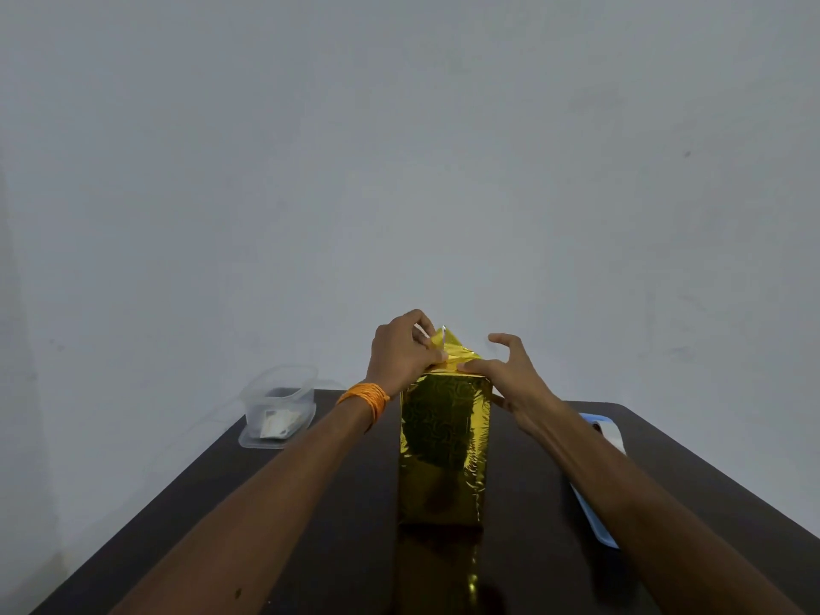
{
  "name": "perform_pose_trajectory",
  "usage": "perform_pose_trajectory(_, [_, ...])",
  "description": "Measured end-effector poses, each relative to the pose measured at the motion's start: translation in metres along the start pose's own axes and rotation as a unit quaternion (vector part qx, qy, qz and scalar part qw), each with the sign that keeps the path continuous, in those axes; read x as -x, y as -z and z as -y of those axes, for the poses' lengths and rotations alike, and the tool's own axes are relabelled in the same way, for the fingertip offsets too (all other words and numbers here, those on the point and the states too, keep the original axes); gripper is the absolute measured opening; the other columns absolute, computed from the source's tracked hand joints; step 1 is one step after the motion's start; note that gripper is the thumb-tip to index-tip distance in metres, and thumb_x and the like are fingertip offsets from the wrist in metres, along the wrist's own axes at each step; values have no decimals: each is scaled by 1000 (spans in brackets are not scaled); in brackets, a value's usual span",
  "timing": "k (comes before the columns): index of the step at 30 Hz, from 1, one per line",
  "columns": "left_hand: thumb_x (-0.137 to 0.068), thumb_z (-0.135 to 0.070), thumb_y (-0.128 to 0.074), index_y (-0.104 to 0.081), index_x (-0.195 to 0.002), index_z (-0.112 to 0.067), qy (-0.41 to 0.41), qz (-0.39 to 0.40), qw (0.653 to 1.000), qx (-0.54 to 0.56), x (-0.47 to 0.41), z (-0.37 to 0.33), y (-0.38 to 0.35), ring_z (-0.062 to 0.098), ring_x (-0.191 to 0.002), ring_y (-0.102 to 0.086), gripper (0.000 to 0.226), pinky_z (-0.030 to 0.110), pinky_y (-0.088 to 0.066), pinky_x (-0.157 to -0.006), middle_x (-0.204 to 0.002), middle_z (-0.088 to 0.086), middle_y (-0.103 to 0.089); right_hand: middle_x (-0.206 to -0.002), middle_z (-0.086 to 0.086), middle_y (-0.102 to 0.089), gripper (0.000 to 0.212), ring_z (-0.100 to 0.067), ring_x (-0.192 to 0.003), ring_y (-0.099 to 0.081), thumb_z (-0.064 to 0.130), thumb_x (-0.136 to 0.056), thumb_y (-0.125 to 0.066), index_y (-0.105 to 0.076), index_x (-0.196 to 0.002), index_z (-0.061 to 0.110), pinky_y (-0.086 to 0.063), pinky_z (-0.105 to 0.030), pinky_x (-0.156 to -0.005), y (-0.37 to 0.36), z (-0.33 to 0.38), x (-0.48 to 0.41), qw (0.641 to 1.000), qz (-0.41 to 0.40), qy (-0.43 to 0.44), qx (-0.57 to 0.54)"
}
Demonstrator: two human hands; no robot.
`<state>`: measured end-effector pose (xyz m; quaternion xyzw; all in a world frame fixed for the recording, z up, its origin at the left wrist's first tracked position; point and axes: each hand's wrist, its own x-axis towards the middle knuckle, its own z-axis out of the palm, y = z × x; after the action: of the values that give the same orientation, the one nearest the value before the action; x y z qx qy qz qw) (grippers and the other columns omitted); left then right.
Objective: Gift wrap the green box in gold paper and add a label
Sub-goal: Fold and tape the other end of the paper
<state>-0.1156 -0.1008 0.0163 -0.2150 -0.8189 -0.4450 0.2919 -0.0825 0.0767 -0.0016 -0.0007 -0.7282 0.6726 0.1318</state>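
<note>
head view: left hand (401, 352) pinches the top of the gold paper (445, 441); right hand (514, 375), fingers spread, presses it.

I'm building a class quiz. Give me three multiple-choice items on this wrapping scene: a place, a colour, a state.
1. The clear container stands where? A left of the gold-wrapped box; B right of it; C on it.
2. The wristband is which colour? A blue; B orange; C white.
3. The paper flap on top is? A taped flat; B raised, pinched by the left hand; C torn off.
A: it stands by the table's left edge. B: orange threads. B: fingers grip the upright flap.
</note>
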Motion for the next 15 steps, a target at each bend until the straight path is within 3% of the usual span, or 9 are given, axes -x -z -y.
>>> perform_pose_trajectory(3, [-75,-35,-80,-65,-86,-23,-91,-97,988,-79,3,-13,4,10,-81,-56,22,24,-47,-66,-86,-7,-64,-131,-13,-52,73,-27,-114,-57,17,-75,-84,-39,-131,34,-50,-41,-84,5,-3,-4,1000,4,-5,12])
perform_pose_trajectory(5, [-77,-29,-79,-68,-82,-20,-108,-101,988,-48,0,-21,11,8,-75,-57,15,21,-46,-64,-80,-7,-65,-132,-13,-52,75,-29,-118,-55,18,-74,-85,-39,-130,35,-49,-47,-94,6,-4,-5,1000,9,-13,10])
perform_pose_trajectory(8, [-77,-20,-80,-77,-78,-17,-104,21,994,-30,-2,-26,18,6,-65,-59,4,15,-43,-59,-70,-7,-67,-130,-13,-53,74,-28,-116,-55,18,-74,-85,-39,-130,34,-50,-44,-89,6,-3,-3,1000,5,-11,9])
perform_pose_trajectory(10, [-79,-18,-77,-79,-81,-17,-100,103,988,-62,1,-24,16,6,-70,-61,3,10,-40,-59,-75,-5,-71,-129,-13,-54,73,-26,-113,-56,16,-76,-83,-38,-132,32,-49,-38,-79,4,-1,-1,1000,3,-7,7])
perform_pose_trajectory(15, [-83,-19,-75,-79,-93,-13,-52,147,985,-74,-1,-16,13,12,-83,-61,12,13,-41,-62,-95,5,-74,-130,-16,-55,74,-30,-116,-56,19,-74,-84,-39,-130,34,-49,-41,-82,6,-2,0,1000,6,-7,6])
